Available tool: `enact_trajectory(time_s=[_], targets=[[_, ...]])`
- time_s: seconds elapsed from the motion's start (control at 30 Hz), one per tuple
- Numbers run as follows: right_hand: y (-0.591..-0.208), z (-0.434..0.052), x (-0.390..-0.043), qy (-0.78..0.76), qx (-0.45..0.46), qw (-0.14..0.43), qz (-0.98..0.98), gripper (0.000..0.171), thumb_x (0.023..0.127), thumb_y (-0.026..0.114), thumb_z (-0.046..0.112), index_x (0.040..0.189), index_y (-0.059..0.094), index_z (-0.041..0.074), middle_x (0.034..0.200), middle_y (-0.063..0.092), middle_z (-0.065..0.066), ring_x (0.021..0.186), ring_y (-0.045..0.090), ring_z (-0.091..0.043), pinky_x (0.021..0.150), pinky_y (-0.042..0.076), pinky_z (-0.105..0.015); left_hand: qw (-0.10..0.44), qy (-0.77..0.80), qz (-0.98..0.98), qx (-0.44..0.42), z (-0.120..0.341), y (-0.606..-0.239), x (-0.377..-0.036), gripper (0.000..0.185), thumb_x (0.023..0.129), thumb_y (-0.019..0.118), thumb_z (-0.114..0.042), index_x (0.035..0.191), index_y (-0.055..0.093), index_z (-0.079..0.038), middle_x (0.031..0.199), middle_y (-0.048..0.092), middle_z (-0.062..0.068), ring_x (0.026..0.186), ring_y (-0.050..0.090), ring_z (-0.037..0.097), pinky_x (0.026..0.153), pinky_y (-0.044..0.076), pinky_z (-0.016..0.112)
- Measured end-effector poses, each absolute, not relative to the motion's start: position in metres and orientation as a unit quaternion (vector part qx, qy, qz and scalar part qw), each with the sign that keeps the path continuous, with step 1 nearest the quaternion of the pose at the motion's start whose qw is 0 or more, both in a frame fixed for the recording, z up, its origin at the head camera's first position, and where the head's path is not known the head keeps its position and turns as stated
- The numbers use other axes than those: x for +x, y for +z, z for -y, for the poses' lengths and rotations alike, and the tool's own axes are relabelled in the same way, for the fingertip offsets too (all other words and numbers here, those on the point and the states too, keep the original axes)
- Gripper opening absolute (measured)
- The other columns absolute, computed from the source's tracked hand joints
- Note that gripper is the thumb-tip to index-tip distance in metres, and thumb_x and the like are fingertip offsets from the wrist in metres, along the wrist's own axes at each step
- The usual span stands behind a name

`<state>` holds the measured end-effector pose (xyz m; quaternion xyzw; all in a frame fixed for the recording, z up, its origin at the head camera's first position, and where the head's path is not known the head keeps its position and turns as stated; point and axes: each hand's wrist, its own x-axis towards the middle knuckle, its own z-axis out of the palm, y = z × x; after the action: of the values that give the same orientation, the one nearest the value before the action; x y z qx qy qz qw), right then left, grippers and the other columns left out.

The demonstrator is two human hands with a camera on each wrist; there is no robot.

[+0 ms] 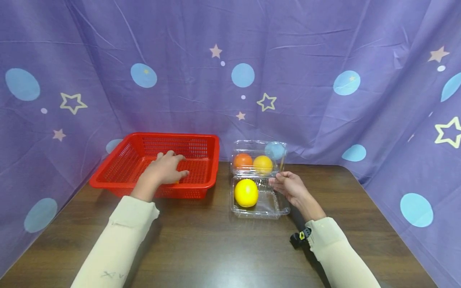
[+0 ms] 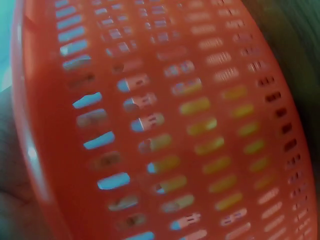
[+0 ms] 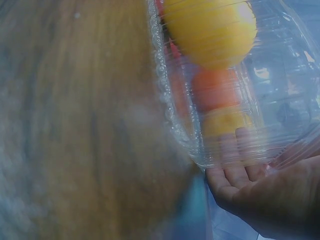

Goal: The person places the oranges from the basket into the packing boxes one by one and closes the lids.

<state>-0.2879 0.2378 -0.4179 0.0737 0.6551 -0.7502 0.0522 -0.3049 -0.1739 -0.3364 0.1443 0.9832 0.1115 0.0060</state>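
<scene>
Clear plastic box (image 1: 260, 200): it sits on the wooden table (image 1: 216, 248), just right of the red basket (image 1: 119, 180); its lid stands open toward the curtain.
Fruit in box: one yellow fruit (image 1: 246, 193) lies in the front tray; an orange fruit (image 1: 243, 160) and a second yellow one (image 1: 263, 164) show behind, through the lid.
Right hand (image 1: 289, 187): the fingers curl around the right edge of the box and hold it.
Left hand (image 1: 165, 170): it rests inside the basket, fingers bent over something orange which is almost hidden; I cannot tell if it grips.
Background: purple curtain (image 1: 324, 48) with stars.
</scene>
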Motion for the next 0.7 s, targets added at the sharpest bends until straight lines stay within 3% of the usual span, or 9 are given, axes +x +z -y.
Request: enact_trajectory(time_s=[0.2, 0.4, 0.5, 0.7], targets=[[-0.418, -0.238, -0.288, -0.752, 0.075, 0.053, -0.653, 0.007, 0.108, 0.047, 0.009, 0.110, 0.048, 0.002, 0.112, 0.074, -0.019, 0.101, 0.074, -0.022, 0.110, 0.043, -0.049, 0.073, 0.119, -0.982, 0.125, 0.183, -0.333, -0.311, 0.064, 0.091, 0.072, -0.036, 0.144, 0.056, -0.004, 0.143, 0.045, 0.028, 0.121, 0.042, 0.049, 0.094, 0.044, 0.066], [-0.418, -0.238, -0.288, -0.754, 0.075, 0.052, -0.651, 0.006, 0.108, 0.047, 0.008, 0.109, 0.048, 0.002, 0.111, 0.074, -0.020, 0.099, 0.074, -0.022, 0.109, 0.044, -0.049, 0.122, 0.116, -0.980, 0.109, 0.189, -0.335, -0.317, 0.067, 0.088, 0.075, -0.037, 0.143, 0.056, -0.004, 0.142, 0.050, 0.026, 0.123, 0.044, 0.048, 0.100, 0.039, 0.067], [-0.418, -0.239, -0.288, -0.754, 0.075, 0.049, -0.650, 0.006, 0.108, 0.047, 0.008, 0.109, 0.049, 0.002, 0.112, 0.074, -0.021, 0.100, 0.074, -0.023, 0.109, 0.043, -0.049, 0.132, 0.110, -0.978, 0.121, 0.190, -0.337, -0.321, 0.064, 0.087, 0.075, -0.034, 0.140, 0.058, -0.001, 0.132, 0.058, 0.023, 0.116, 0.052, 0.041, 0.099, 0.043, 0.061], [-0.420, -0.237, -0.289, -0.753, 0.075, 0.052, -0.651, 0.006, 0.108, 0.047, 0.008, 0.108, 0.049, 0.002, 0.111, 0.074, -0.020, 0.100, 0.074, -0.023, 0.108, 0.045, -0.049, 0.154, 0.119, -0.973, 0.126, 0.194, -0.342, -0.327, 0.056, 0.083, 0.074, -0.023, 0.132, 0.061, 0.001, 0.109, 0.065, 0.015, 0.096, 0.058, 0.030, 0.084, 0.050, 0.045]])
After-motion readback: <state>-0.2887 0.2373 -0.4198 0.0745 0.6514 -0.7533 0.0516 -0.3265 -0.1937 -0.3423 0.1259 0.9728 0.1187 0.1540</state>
